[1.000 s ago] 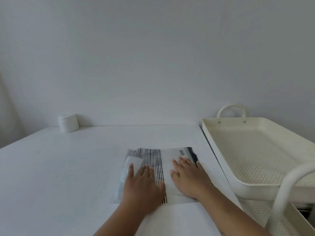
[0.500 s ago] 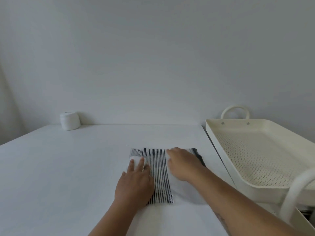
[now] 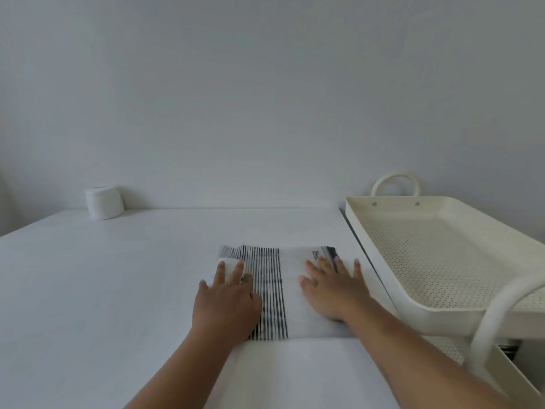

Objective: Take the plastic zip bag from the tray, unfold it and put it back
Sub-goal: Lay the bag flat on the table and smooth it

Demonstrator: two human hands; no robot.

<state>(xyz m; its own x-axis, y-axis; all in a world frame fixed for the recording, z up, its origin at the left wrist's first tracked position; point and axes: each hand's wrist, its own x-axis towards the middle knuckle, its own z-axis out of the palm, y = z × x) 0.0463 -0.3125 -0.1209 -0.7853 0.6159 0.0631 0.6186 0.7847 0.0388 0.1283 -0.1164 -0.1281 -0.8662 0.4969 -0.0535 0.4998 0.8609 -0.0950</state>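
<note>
The plastic zip bag [image 3: 290, 278], clear with a band of black stripes and a dark zip edge at its right, lies spread flat on the white table [image 3: 118, 290]. My left hand [image 3: 225, 302] rests palm down on the bag's left part, fingers apart. My right hand [image 3: 331, 287] presses flat on the bag's right part, fingers spread near the zip edge. The cream perforated tray [image 3: 380, 261] stands to the right of the table, with nothing in it.
A white roll [image 3: 103, 202] sits at the far left of the table by the wall. The tray belongs to a cart with a curved handle [image 3: 395, 181] at the back and a white tube frame [image 3: 498, 314] in front; a lower shelf [image 3: 510, 367] shows beneath.
My right hand has slid from the bag's middle out to its right side, flattening it. My left hand stayed on the left part. The bag now lies wider and flatter.
</note>
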